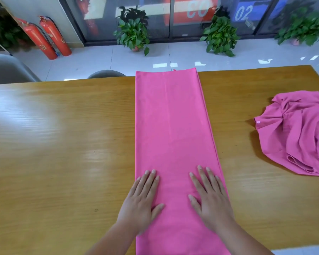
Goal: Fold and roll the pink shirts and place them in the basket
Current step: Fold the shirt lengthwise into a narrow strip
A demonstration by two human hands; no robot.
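Pressing open-palmed, gripping nothing — left hand (142, 201) and right hand (210, 201) at six o'clock on folded shirt (173, 116), likely flattening it for rolling.

Folded shirt (173, 126) plain pink; crumpled shirt (298, 133) pink, pale button; table (63, 135) yellowish wood-grain; extinguishers (46, 36) red.

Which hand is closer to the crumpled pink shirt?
Right. The right hand lies flat on the folded shirt, with the crumpled shirt off to its right; the left hand rests on that shirt's left edge, farther away.
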